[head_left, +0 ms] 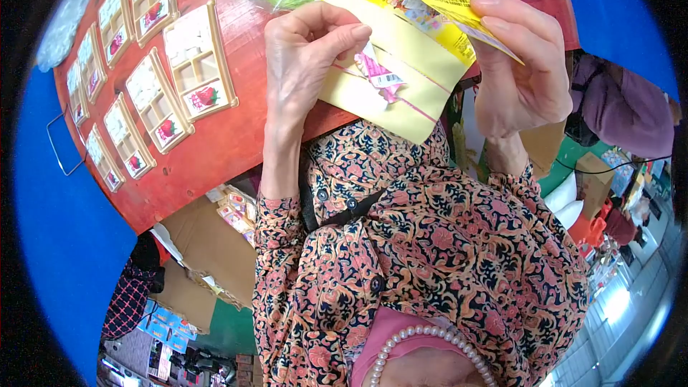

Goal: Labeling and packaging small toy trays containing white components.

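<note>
Yellow card sleeve (pixel 401 72), pale inside, printed flap folded open, held above the red table's (pixel 236 136) near edge; long axis runs from far-left down to near-right. Left hand (pixel 304 57) pinches a small pink packet (pixel 378 72) against it, thumb and forefinger closed. Right hand (pixel 519 64) grips the flap, fingers closed. Snack trays (pixel 197 64) lie along the table's left edge.

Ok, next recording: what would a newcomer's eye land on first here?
Probably the yellow card packet held up at top centre: the left hand pinches a small pink sachet against it, while the right hand has its grip on the packet's printed flap. Next, the rows of tan blister trays with white pieces and strawberry pictures, lying on the red table at upper left.
</note>
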`<state>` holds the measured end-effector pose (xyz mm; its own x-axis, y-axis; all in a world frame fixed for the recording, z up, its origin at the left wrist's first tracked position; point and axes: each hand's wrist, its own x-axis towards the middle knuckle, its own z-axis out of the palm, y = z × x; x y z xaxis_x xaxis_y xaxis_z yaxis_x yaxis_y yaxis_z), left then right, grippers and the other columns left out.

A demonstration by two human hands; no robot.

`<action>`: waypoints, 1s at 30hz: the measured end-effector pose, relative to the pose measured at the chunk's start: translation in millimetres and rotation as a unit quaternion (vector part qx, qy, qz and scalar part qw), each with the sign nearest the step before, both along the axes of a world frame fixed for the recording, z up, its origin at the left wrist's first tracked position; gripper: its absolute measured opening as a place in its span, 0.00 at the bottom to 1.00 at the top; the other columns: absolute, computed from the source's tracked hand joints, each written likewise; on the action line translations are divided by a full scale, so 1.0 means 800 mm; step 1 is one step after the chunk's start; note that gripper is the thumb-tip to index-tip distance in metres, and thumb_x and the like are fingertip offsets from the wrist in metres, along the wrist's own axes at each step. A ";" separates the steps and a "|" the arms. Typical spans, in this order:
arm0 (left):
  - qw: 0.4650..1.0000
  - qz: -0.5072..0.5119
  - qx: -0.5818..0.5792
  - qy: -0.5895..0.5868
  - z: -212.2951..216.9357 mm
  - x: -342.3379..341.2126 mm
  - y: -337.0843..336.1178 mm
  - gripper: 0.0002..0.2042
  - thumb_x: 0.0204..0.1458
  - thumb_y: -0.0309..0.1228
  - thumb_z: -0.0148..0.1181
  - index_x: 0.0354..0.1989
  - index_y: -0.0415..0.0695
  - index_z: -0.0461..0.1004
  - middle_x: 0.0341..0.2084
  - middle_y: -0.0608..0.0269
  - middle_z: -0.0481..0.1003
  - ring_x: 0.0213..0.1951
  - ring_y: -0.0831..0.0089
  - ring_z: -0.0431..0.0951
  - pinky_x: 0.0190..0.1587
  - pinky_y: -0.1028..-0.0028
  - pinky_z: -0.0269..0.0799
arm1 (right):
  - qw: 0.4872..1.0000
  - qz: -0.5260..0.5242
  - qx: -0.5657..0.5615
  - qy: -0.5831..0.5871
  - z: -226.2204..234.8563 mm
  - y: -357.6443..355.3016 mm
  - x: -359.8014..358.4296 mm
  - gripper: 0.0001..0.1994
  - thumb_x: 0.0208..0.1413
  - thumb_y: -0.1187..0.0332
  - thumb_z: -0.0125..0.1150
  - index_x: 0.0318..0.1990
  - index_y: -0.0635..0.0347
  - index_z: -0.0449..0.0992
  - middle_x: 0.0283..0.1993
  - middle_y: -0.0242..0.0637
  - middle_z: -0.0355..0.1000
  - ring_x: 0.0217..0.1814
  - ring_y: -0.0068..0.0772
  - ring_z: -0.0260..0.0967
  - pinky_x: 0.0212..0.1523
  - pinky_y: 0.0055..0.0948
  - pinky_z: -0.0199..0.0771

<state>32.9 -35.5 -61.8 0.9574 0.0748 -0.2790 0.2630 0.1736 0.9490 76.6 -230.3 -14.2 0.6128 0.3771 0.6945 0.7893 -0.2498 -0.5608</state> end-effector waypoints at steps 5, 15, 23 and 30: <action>0.992 -0.022 -0.105 0.061 0.006 -0.003 0.008 0.05 0.46 0.23 0.60 0.29 0.34 0.75 0.19 0.62 0.74 0.21 0.82 0.72 0.25 0.84 0.68 | 0.999 0.012 0.034 0.008 -0.005 0.007 0.000 0.10 0.46 0.86 0.57 0.37 0.70 0.71 0.40 0.50 0.70 0.42 0.36 0.70 0.42 0.27 0.73; 0.898 0.050 0.398 -0.182 0.000 -0.005 0.005 0.06 0.39 0.20 0.57 0.27 0.36 0.75 0.21 0.54 0.71 0.23 0.61 0.74 0.27 0.70 0.67 | 0.999 0.005 0.030 0.021 -0.002 0.010 0.005 0.09 0.46 0.85 0.57 0.37 0.70 0.71 0.39 0.50 0.71 0.41 0.36 0.70 0.43 0.27 0.71; 0.836 -0.071 0.455 -0.300 0.016 -0.056 -0.025 0.27 0.34 0.36 0.65 0.47 0.43 0.69 0.51 0.52 0.66 0.56 0.53 0.63 0.53 0.59 0.63 | 0.996 -0.026 0.083 0.004 0.017 0.021 0.006 0.09 0.42 0.85 0.59 0.33 0.69 0.73 0.36 0.49 0.72 0.37 0.37 0.71 0.41 0.28 0.71; 0.830 -0.161 0.492 -0.208 -0.013 -0.058 -0.023 0.44 0.34 0.49 0.63 0.59 0.36 0.53 0.62 0.45 0.46 0.64 0.50 0.44 0.57 0.45 0.48 | 0.997 0.046 0.054 -0.032 0.035 0.047 0.012 0.09 0.42 0.82 0.60 0.35 0.69 0.71 0.36 0.51 0.71 0.38 0.38 0.71 0.40 0.28 0.71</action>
